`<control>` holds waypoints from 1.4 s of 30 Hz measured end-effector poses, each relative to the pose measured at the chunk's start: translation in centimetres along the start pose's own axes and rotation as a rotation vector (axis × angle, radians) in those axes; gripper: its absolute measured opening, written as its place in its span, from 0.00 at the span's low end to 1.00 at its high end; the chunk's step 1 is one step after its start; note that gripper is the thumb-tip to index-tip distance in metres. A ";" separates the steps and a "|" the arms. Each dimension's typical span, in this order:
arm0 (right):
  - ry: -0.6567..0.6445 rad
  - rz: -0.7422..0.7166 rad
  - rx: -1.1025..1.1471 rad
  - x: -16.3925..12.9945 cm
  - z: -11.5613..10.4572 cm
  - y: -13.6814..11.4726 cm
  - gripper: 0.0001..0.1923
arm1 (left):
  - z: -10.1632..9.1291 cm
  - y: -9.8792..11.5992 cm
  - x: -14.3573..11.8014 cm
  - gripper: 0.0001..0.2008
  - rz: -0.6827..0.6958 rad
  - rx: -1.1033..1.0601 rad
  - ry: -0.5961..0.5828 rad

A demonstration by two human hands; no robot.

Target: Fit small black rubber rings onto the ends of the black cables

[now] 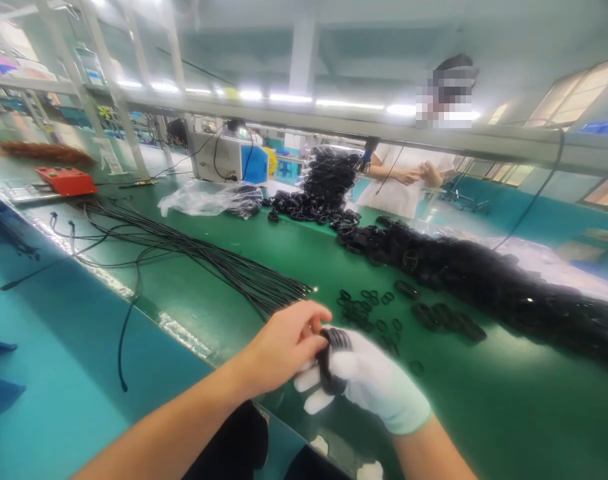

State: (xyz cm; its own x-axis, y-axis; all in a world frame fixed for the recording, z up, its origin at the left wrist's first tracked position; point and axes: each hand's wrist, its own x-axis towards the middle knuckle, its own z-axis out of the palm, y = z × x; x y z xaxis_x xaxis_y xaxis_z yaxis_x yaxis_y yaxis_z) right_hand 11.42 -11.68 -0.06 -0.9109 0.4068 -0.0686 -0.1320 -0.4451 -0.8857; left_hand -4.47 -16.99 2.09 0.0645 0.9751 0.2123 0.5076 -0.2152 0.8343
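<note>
My right hand (pixel 371 373), in a white glove, grips a black oval part (pixel 329 363) with ridges along its upper side. My bare left hand (pixel 289 343) is closed at the top of that part, thumb and fingers pressed against its edge. Whether something small sits between the left fingertips is hidden. Beyond my hands, small black rings (pixel 357 310) lie loose on the green table (pixel 229 233). Several larger black oval parts (pixel 447 320) rest farther right. A bundle of black cables (pixel 199 250) stretches across the left side, its ends close to my left hand.
A long heap of black parts (pixel 459 273) runs along the table's far right side. At the back stand a clear plastic bag (pixel 194 199), a white-and-blue machine (pixel 224 159) and a red device (pixel 68 181). A person (pixel 399 173) stands across the table, behind a metal rail (pixel 334 127).
</note>
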 end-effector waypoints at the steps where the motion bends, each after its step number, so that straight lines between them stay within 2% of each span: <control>1: -0.015 0.002 0.034 0.0 -0.4 0.3 0.21 | 0.1 0.1 0.2 0.10 -0.038 -0.023 0.002; 4: 0.008 0.000 0.062 0.1 -1.1 1.0 0.19 | 0.4 0.1 0.7 0.05 -0.067 0.056 0.040; 8: 0.079 -0.017 0.057 0.3 -1.5 1.7 0.17 | 0.9 -0.3 1.2 0.07 -0.068 0.150 0.074; 12: 0.104 -0.023 0.078 0.3 -1.6 1.8 0.16 | 0.9 -0.8 1.6 0.06 -0.108 0.081 0.063; 16: 0.110 -0.020 0.091 0.5 -1.3 1.8 0.15 | 1.1 -1.3 1.6 0.06 -0.208 -0.054 0.014; 21: 0.085 0.026 -0.006 0.9 -0.8 1.9 0.18 | 2.1 -2.4 1.5 0.04 -0.323 -0.083 0.044; 23: 0.099 0.041 -0.059 1.0 -0.7 1.9 0.16 | 2.4 -2.8 1.5 0.03 -0.356 -0.080 0.050; 27: 0.171 0.044 -0.131 1.2 -0.6 1.9 0.10 | 2.7 -3.3 1.5 0.03 -0.323 0.010 0.075; 33: 0.153 0.034 -0.035 1.3 -0.7 2.6 0.12 | 2.6 -3.4 1.6 0.05 -0.335 0.034 0.069; 36: 0.152 0.049 0.062 1.2 -1.0 3.0 0.14 | 1.9 -3.0 1.6 0.13 -0.279 0.101 0.013; 38: 0.142 0.072 0.085 1.1 -1.2 3.1 0.15 | 1.5 -2.7 1.5 0.15 -0.177 0.174 0.009; 42: 0.125 0.071 0.106 1.0 -1.2 3.3 0.17 | 1.7 -2.9 0.7 0.15 0.073 0.220 0.093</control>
State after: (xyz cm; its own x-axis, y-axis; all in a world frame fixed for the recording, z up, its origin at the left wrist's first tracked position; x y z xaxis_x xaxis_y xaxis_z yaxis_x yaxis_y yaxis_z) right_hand 10.49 -11.80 -3.64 -0.8647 0.4644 -0.1914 -0.1159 -0.5552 -0.8236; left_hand -4.41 -15.55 -1.10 0.0340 0.9460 0.3223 0.6800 -0.2583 0.6862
